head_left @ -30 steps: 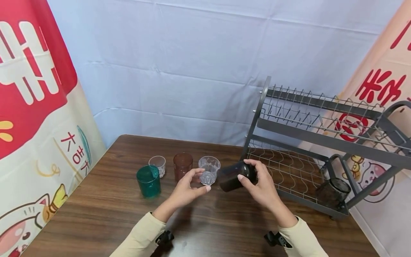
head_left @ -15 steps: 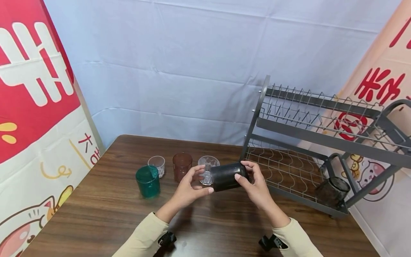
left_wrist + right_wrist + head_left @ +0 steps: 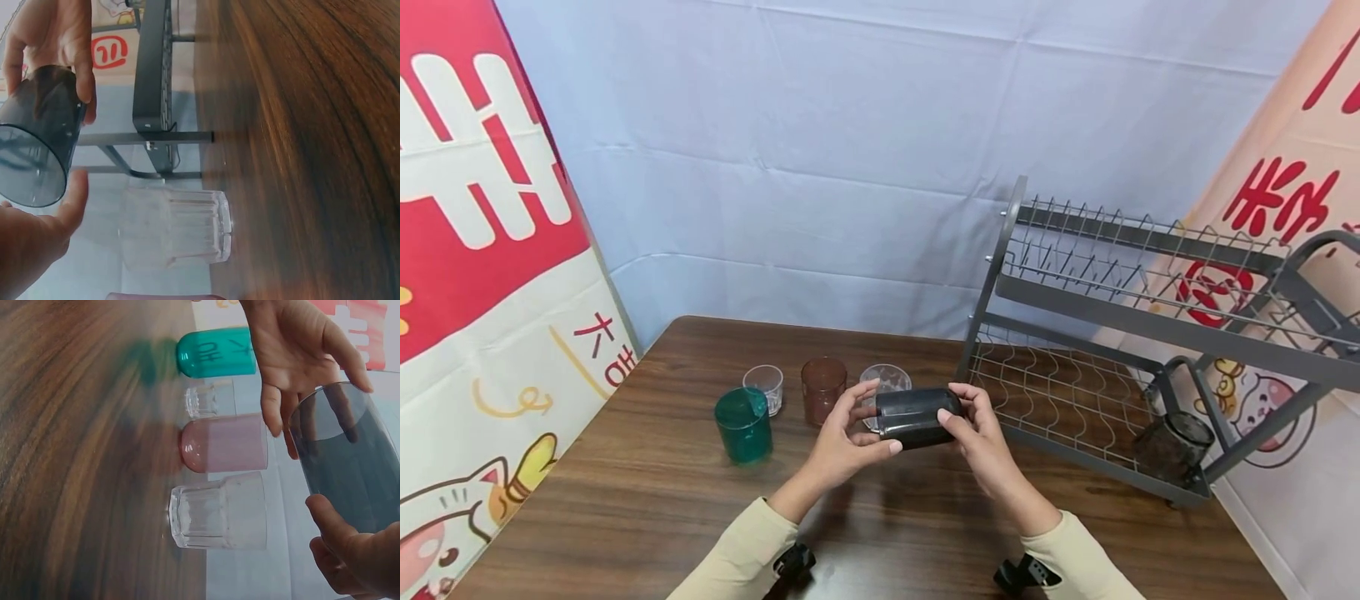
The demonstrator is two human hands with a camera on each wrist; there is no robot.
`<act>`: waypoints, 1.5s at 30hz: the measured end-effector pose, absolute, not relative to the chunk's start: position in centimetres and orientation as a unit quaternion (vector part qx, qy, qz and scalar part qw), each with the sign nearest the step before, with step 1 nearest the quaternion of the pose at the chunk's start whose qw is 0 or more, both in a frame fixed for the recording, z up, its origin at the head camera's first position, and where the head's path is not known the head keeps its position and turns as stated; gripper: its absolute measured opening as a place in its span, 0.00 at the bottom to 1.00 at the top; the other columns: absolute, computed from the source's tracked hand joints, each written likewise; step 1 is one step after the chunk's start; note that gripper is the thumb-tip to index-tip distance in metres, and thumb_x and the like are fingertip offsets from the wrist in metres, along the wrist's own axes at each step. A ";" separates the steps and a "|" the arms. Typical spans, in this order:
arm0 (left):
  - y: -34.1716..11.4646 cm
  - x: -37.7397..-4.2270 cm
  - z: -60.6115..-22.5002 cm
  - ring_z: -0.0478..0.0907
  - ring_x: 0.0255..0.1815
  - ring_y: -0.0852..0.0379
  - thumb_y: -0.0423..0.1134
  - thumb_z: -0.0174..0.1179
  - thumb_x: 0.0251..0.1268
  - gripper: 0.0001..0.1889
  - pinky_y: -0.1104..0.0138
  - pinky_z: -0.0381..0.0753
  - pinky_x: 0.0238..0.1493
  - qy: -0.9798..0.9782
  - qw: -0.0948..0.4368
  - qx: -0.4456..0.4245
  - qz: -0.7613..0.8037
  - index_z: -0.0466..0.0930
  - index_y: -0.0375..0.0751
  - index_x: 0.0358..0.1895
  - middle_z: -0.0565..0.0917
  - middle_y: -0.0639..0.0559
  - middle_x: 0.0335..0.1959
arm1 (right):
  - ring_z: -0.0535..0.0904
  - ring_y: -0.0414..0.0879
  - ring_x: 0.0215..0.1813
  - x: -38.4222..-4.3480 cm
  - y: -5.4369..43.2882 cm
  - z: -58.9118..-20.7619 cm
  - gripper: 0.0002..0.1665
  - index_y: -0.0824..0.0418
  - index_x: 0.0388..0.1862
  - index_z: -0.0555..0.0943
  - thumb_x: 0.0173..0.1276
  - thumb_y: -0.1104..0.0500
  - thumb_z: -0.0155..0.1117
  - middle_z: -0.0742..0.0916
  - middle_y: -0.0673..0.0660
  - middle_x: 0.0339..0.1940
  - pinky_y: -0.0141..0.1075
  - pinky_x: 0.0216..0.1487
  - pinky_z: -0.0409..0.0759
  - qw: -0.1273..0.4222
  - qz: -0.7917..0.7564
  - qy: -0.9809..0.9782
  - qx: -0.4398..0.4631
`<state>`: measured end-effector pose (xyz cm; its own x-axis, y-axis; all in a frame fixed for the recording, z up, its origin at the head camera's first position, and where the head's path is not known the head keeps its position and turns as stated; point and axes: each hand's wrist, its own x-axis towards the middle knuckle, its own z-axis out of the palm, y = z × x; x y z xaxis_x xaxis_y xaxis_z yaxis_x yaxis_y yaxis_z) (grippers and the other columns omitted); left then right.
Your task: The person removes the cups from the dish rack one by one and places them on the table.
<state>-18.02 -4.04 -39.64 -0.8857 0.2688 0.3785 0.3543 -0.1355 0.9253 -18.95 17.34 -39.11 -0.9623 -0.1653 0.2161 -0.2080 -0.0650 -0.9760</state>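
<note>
In the head view, a dark smoky glass tumbler [image 3: 916, 418] lies sideways in the air above the table, its mouth toward the left. My right hand [image 3: 987, 446] grips it near the base, thumb in front and fingers behind. My left hand [image 3: 841, 443] is spread around the mouth, with the thumb right at the lower rim and the fingers loosely curved. The right wrist view shows the left palm [image 3: 297, 347] facing the tumbler's open end. Just behind it stands a clear faceted glass [image 3: 219, 512], partly covered by the tumbler in the head view.
Left along the wooden table [image 3: 647, 500] stand a reddish-brown glass [image 3: 823, 390], a small clear glass [image 3: 765, 387] and a green glass [image 3: 743, 427]. A grey two-tier dish rack [image 3: 1120, 312] stands on the right, with another dark glass mug [image 3: 1174, 446] on its lower shelf.
My right hand has brought the dark tumbler left and turned it more level, its mouth now at my left hand. The left hand has barely moved, staying around the tumbler's rim.
</note>
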 end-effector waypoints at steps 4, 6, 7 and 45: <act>-4.0 -18.1 -39.7 0.68 0.55 0.35 0.22 0.65 0.49 0.35 0.47 0.75 0.44 -0.659 0.032 -0.252 -0.708 0.62 0.29 0.63 0.65 0.32 0.58 | 0.73 0.47 0.43 -19.0 17.2 -39.3 0.26 0.69 0.62 0.57 0.68 0.67 0.51 0.66 0.66 0.51 0.37 0.35 0.78 0.015 0.725 -0.676 0.133; -4.0 -18.2 -39.8 0.69 0.54 0.34 0.22 0.65 0.49 0.34 0.49 0.76 0.43 -0.659 0.036 -0.261 -0.704 0.63 0.29 0.63 0.67 0.31 0.56 | 0.74 0.46 0.43 -19.0 17.2 -39.4 0.25 0.68 0.61 0.57 0.67 0.68 0.51 0.66 0.66 0.51 0.37 0.35 0.78 0.016 0.728 -0.673 0.130; -4.0 -18.3 -39.9 0.70 0.53 0.35 0.22 0.66 0.49 0.34 0.50 0.77 0.43 -0.660 0.037 -0.264 -0.702 0.64 0.29 0.62 0.67 0.31 0.56 | 0.74 0.46 0.43 -19.0 17.3 -39.5 0.25 0.68 0.61 0.57 0.67 0.69 0.51 0.66 0.65 0.51 0.37 0.35 0.78 0.016 0.729 -0.672 0.129; -6.0 -18.9 -40.7 0.76 0.31 0.52 0.36 0.77 0.37 0.36 0.61 0.77 0.29 -0.798 0.137 -0.231 -0.540 0.75 0.51 0.58 0.74 0.47 0.44 | 0.68 0.58 0.62 -19.1 20.6 -38.8 0.30 0.57 0.63 0.68 0.65 0.50 0.62 0.74 0.59 0.60 0.54 0.56 0.65 -0.100 0.439 -0.855 0.258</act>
